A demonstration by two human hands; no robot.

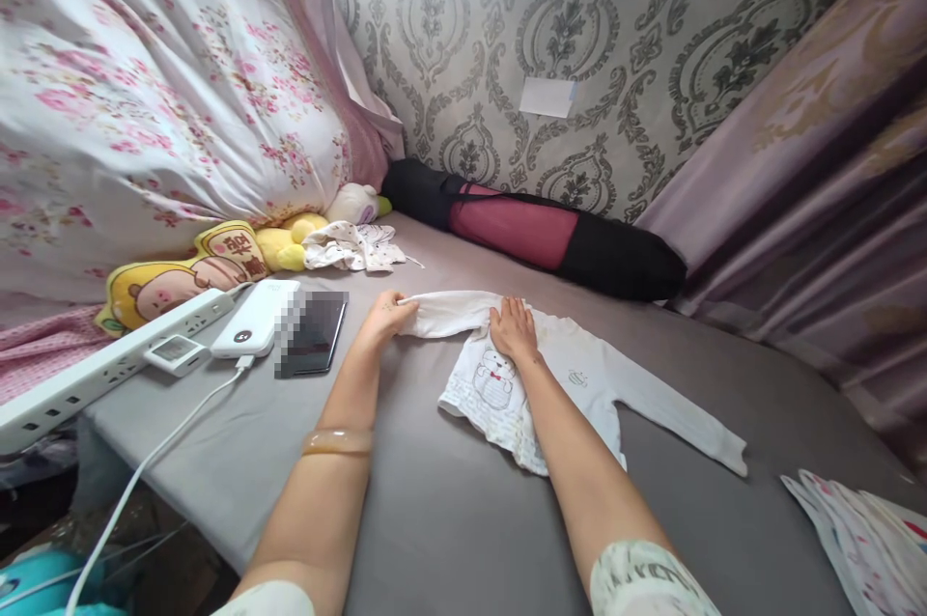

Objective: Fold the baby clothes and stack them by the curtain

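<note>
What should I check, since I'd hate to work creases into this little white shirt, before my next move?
1. Left hand has hold of one sleeve: ok, its fingers grasp the cuff end.
2. Right hand steadies the long-sleeved shirt: ok, it lies flat near that sleeve's shoulder.
3. Other sleeve laid out: ok, it extends away from the body of the shirt.
4. Lower hem smooth: not ok, it looks wavy.
5. Smartphone and power bank away from the fabric: ok, both lie apart from it.
6. Underside free of folds: cannot tell, it is hidden.
</note>
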